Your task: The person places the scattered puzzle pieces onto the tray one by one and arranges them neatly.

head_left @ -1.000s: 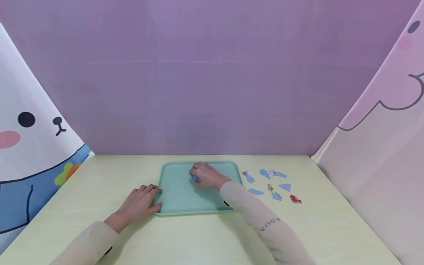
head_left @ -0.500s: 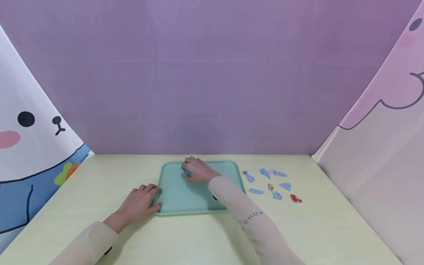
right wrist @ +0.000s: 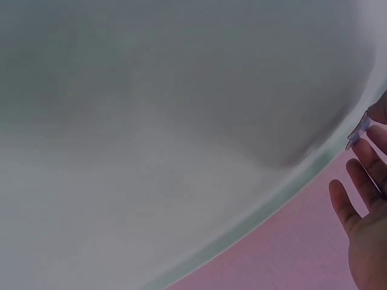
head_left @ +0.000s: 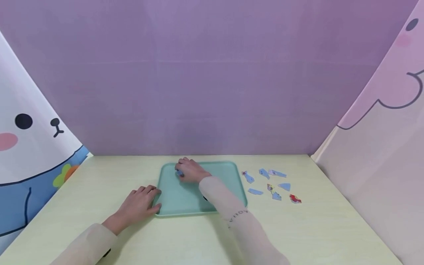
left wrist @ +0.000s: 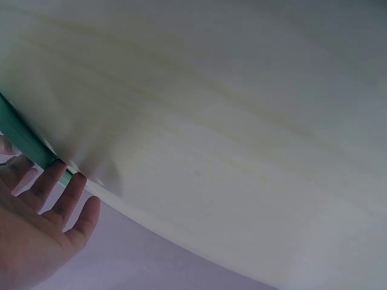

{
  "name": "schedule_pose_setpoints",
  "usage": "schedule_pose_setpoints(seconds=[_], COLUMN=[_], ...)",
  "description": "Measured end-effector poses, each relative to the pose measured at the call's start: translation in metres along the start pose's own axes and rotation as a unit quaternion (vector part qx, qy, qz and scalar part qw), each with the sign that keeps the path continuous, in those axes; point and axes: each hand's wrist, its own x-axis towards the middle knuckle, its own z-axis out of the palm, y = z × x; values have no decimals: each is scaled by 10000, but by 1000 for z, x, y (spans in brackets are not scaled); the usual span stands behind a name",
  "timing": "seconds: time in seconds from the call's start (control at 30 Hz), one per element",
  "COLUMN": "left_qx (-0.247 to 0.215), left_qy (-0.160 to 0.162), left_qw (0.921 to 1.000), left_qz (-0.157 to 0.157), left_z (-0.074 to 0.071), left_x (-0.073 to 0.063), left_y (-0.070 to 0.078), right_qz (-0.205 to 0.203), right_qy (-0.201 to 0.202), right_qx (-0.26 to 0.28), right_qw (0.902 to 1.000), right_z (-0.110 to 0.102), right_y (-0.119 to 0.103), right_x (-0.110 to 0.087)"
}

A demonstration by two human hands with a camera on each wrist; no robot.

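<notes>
Over the far left part of the tray [head_left: 179,200], we see a blue piece [head_left: 180,173] pinched by the right hand [head_left: 192,172], its long axis unclear to us. Nearest to it, the left hand [head_left: 140,201] spreads fingers against the tray's left edge. Farther off, right of the tray, lie loose pieces [head_left: 255,191]; behind stands a purple backdrop [head_left: 198,81].

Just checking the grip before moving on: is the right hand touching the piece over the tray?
Touching. The right wrist view shows the right hand pinching the piece between thumb and fingers, with no gap.
</notes>
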Motion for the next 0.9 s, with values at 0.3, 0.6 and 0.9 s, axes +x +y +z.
schedule_pose_setpoints(seconds=[0.3, 0.6, 0.9], left_qx=[-24, 10, -51], left_qy=[25, 3, -89], left_qw=[10000, 10000, 9999], left_qz=[17, 26, -8], left_z=[-2, -1, -6], left_x=[0, 1, 1], left_y=[1, 1, 3], right_qz=[81, 150, 119], right_qy=[-9, 40, 8], right_qx=[60, -53, -254], right_qw=[9999, 9999, 9996], right_z=[3, 8, 8], right_y=[-3, -3, -6], right_x=[9, 14, 19])
